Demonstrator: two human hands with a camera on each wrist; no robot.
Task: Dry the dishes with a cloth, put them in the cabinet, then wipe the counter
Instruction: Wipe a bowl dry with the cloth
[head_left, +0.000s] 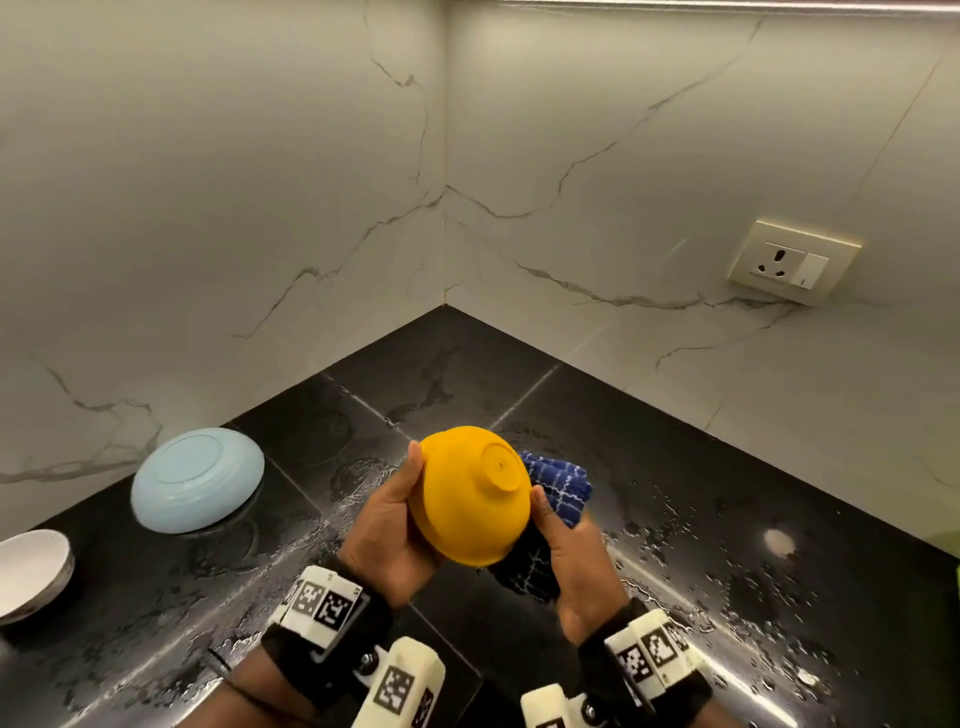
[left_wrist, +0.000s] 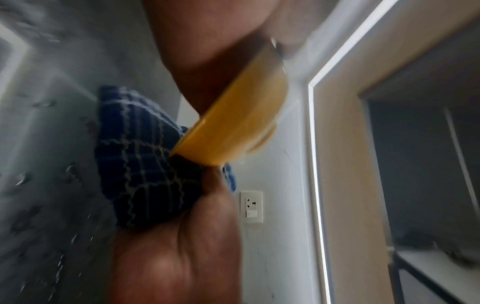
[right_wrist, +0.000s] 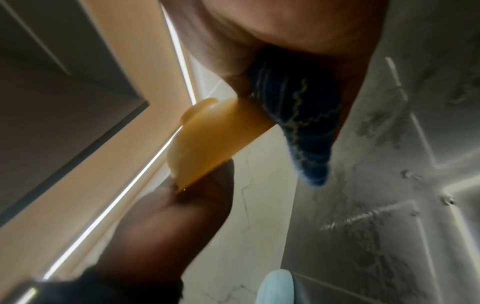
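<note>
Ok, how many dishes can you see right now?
3. A yellow bowl held upside down between both hands above the counter; a light blue plate overturned at the left wall; a white bowl at the far left edge, partly cut off. Others may be out of view.

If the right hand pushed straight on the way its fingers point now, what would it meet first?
Probably the blue checked cloth it already grips, bunched against the yellow bowl. The right hand points up and away toward the wet counter near the wall corner; past cloth and bowl, depth is unclear.
</note>
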